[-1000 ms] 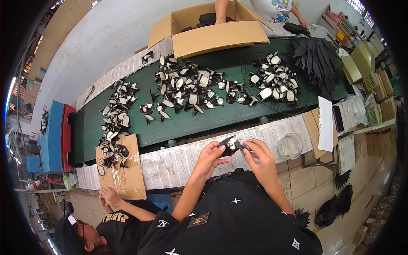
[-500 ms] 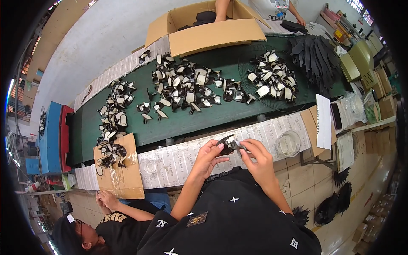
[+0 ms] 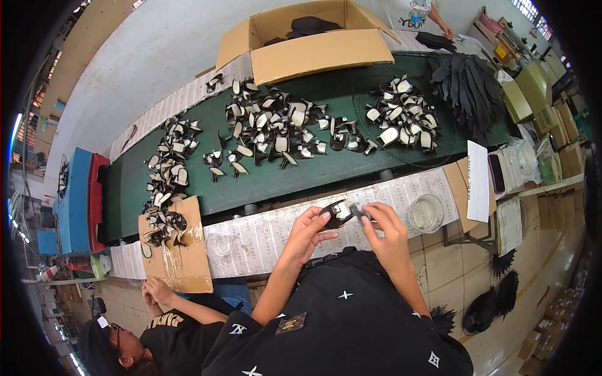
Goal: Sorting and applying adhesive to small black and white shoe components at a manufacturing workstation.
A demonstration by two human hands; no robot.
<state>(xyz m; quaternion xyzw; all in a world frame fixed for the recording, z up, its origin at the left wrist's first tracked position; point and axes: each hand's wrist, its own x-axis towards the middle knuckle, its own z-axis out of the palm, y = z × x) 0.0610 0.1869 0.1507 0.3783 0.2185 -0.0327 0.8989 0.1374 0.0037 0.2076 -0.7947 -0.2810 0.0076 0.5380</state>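
A small black curved piece with a cream-white patch, like a part of a sandal upper (image 3: 336, 215), is held over the near ledge. My left hand (image 3: 305, 235) grips its left side, thumb on top and fingers beneath. On its right, my right hand (image 3: 387, 230) pinches a dark strap-like end (image 3: 359, 211) between thumb and fingertips. Whether that strap is joined to the piece cannot be made out. Many similar pieces lie in a heap (image 3: 269, 122) on the green belt (image 3: 251, 185), and more fill a round wire tray (image 3: 404, 116).
A clear round dish (image 3: 426, 213) stands right of my hands, another clear dish (image 3: 219, 245) to the left. Cardboard (image 3: 177, 263) carries more pieces beside a seated co-worker (image 3: 182, 332). Beyond the belt are an open carton (image 3: 320, 57) and, at right, stacked black cut pieces (image 3: 464, 88).
My right hand has shifted slightly right with the strap end, away from the piece; my left hand is nearly still. The far person's arm has come out of the carton.
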